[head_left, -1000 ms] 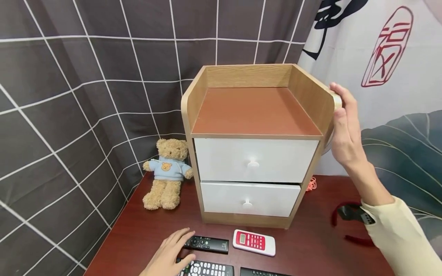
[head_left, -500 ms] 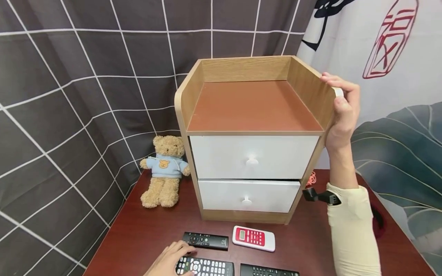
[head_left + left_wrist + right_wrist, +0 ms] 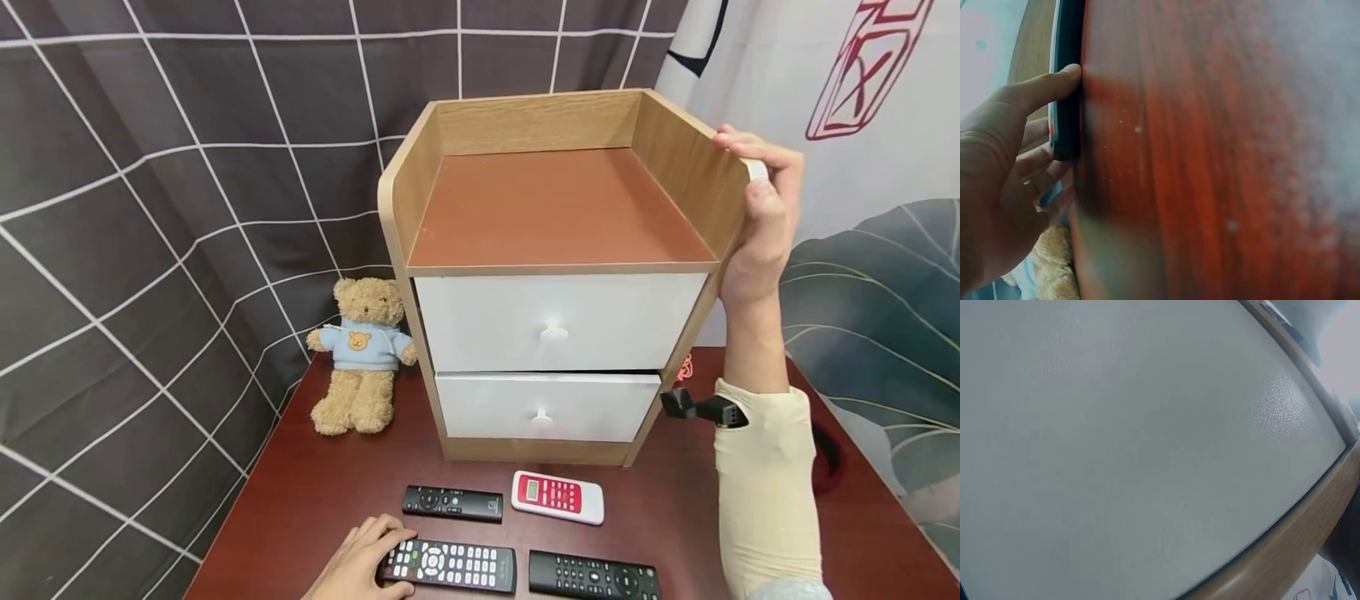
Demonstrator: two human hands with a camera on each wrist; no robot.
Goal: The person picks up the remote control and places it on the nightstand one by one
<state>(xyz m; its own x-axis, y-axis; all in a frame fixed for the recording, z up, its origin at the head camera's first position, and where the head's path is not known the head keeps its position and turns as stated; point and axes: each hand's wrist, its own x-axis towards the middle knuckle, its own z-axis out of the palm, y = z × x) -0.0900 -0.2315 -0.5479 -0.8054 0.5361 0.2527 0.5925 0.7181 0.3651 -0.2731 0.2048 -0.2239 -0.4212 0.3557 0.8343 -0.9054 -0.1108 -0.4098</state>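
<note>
In the head view, my left hand (image 3: 358,560) pinches the left end of a black remote control (image 3: 457,567) with pale buttons. The left wrist view shows the thumb on one long side of this remote (image 3: 1067,125) and the fingers on the other. My right hand (image 3: 765,221) grips the raised right side of a small wooden cabinet (image 3: 562,208), fingers over its top edge and thumb at the front. Two white drawers fill the cabinet's front; the lower drawer (image 3: 577,408) has a dark gap above it. A white panel (image 3: 1135,456) fills the right wrist view, without my hand.
Behind the held remote lie a smaller black remote (image 3: 453,504) and a red-and-white remote (image 3: 557,497). Another black remote (image 3: 592,577) lies to its right. A teddy bear (image 3: 363,358) leans left of the cabinet. Orange cord (image 3: 686,367) shows behind the cabinet's right side.
My left hand has moved from the smaller black remote onto the pale-buttoned one and pinches its end. My right forearm has swung inward, with the hand still at the cabinet's side.
</note>
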